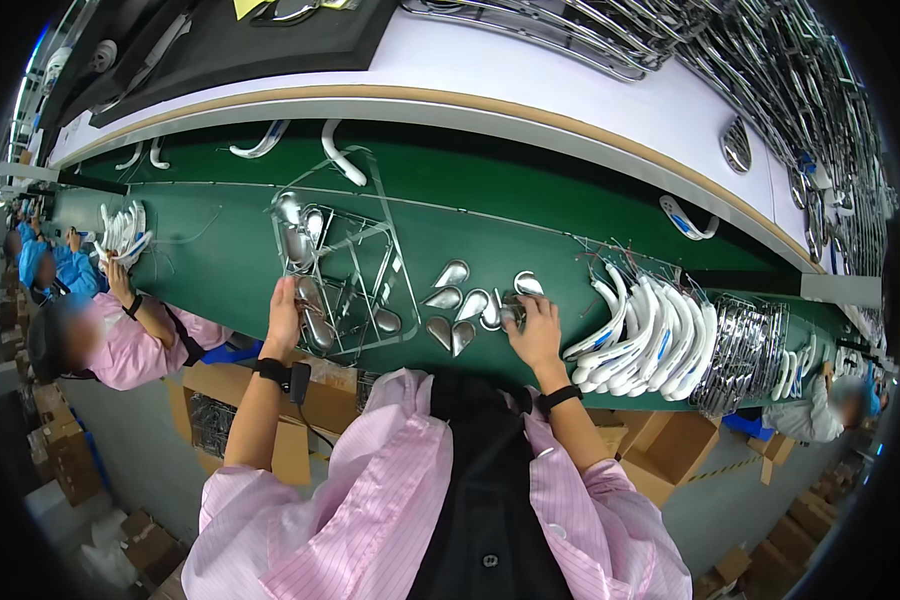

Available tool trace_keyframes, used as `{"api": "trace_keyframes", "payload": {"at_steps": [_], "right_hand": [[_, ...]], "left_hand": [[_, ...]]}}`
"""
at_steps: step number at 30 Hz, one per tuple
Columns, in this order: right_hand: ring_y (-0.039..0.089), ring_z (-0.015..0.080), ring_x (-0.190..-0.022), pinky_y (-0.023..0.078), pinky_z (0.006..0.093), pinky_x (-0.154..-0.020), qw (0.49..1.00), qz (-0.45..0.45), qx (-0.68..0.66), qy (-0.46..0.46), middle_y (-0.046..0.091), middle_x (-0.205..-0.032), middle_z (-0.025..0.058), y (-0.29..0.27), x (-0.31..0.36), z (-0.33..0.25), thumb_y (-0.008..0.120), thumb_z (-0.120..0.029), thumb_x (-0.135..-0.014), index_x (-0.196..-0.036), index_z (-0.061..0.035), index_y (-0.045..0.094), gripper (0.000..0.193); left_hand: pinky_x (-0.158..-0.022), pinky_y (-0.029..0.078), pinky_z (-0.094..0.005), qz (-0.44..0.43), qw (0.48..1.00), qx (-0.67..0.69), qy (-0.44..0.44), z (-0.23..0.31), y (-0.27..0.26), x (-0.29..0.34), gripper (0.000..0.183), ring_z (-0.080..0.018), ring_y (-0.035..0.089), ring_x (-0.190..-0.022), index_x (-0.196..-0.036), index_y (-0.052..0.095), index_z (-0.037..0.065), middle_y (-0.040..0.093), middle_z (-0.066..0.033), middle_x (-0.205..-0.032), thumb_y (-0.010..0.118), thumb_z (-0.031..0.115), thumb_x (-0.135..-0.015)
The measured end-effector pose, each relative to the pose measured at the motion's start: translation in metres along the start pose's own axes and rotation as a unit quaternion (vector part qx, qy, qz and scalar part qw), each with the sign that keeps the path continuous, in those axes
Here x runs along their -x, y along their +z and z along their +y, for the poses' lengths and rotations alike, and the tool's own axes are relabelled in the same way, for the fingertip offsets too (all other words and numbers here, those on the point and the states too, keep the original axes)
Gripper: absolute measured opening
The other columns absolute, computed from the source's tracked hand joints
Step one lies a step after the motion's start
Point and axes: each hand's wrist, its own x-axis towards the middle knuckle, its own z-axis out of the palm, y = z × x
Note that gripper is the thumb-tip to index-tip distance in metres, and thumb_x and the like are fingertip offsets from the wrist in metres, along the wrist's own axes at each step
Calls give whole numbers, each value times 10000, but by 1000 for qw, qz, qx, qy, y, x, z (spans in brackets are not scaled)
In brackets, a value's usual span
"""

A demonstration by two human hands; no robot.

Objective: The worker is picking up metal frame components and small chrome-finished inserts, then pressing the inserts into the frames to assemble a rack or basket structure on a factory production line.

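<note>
Green desk (pixel 490 242) with a bunch of loose silver shells (pixel 455 272) sitting between both hands. Right hand (pixel 536 328) is down at the right side of that cluster, fingers curled at a shell, but the grip's partly hidden so I can't tell if it's clamped on it. Left hand (pixel 283 316) is up at the left edge of some clear plastic (pixel 397 252) with more shells; can't tell about that grip either. White handles (pixel 660 345) lie fanned out right of the right hand, wire racks (pixel 740 352) just beside them.
</note>
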Motion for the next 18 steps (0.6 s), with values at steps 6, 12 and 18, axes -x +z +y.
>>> {"api": "trace_keyframes", "payload": {"at_steps": [6, 12, 18], "right_hand": [[525, 351, -1039, 441, 436, -907, 996, 69, -55, -8, 578, -1116, 129, 2, -8, 11, 691, -204, -790, -1070, -81, 625, 312], [550, 360, -1005, 460, 434, -881, 995, 28, -94, 11, 606, -1040, 144, -8, -8, 9, 675, -194, -813, -1036, -75, 635, 256], [567, 369, -1004, 464, 434, -882, 992, -31, -125, -8, 613, -1040, 157, -22, -2, 33, 676, -206, -821, -1019, -65, 642, 246]], "left_hand": [[-954, 500, -419, -29, 893, 442, -85, 4, 47, 60, 223, -235, 599, -1039, -1118, 506, 81, 618, -73, -1075, 549, 250, -978], [-1139, 361, -425, 28, 831, 549, -88, -11, 111, 84, 289, -280, 501, -1230, -1221, 503, -17, 531, -148, -1294, 531, 127, -972], [-1147, 351, -422, 48, 704, 708, -33, -20, 155, 75, 298, -285, 520, -1198, -1250, 480, -86, 558, -195, -1242, 490, -2, -964]]}}
